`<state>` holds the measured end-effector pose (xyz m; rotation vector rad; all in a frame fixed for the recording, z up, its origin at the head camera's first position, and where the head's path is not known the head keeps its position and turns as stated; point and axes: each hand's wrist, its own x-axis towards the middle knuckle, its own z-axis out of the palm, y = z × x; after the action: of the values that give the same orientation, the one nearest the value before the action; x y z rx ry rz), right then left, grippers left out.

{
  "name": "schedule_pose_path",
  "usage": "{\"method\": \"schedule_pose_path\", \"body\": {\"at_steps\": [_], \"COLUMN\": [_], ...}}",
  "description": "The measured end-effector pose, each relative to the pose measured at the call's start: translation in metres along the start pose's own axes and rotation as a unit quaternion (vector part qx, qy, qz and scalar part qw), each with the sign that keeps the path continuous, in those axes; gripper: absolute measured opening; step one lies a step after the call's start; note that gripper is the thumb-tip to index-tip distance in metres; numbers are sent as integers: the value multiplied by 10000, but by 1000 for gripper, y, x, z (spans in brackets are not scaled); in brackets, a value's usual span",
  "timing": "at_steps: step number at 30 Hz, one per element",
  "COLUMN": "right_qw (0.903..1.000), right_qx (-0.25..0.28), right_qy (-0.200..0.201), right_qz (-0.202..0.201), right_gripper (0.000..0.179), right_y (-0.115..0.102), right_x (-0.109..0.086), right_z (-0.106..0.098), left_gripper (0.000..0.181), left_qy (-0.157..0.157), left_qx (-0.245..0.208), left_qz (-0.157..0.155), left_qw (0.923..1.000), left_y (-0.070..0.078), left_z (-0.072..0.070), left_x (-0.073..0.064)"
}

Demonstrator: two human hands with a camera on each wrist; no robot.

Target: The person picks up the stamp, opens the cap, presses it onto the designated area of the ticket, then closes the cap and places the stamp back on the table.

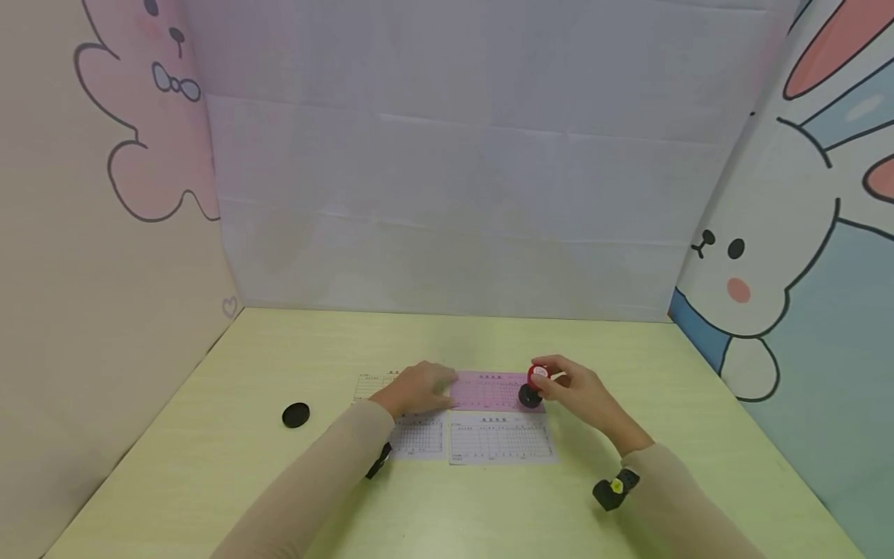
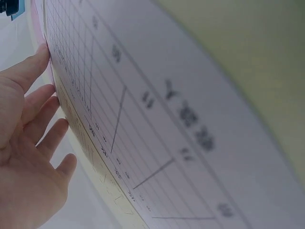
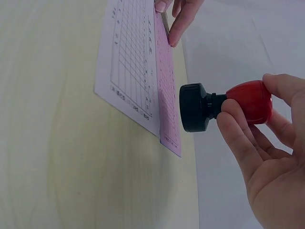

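A self-inking style stamp with a red knob (image 3: 250, 101) and a round black base (image 3: 193, 108) is held by my right hand (image 1: 576, 394), fingers and thumb around the knob. In the right wrist view the base hangs above the right end of a pink printed form (image 1: 482, 392), apart from it. My left hand (image 1: 421, 388) lies at the pink form's left edge, its fingers stretched out and touching the paper. Below the pink form is a white printed form (image 1: 501, 439). The stamp's printing face is hidden.
A second white form (image 1: 422, 436) and a pale yellowish form (image 1: 372, 383) lie to the left, partly covered by my left arm. Farther left on the pale wooden table (image 1: 209, 466) is a round black lid (image 1: 296, 414). A white cloth (image 1: 461, 194) hangs behind the table.
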<state>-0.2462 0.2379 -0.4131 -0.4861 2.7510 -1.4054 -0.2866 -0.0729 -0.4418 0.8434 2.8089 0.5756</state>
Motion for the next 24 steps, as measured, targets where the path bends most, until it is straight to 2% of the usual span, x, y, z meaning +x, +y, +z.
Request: {"method": "schedule_pose_path", "body": {"at_steps": [8,24], "right_qw": [9999,9999], "right_qx": [-100,-89], "right_qy": [-45,-136], "right_qz": [7,-43], "right_gripper": [45,43], "right_y": [7,9], "right_x": [3,6], "right_z": [4,6], "left_gripper": [54,55], "left_qy": [9,-4], "left_qx": [-19,-97], "left_qz": [52,82], "left_qw": [10000,9999], "left_y": [1,-2], "left_z": [0,0], "left_x": [0,2]}}
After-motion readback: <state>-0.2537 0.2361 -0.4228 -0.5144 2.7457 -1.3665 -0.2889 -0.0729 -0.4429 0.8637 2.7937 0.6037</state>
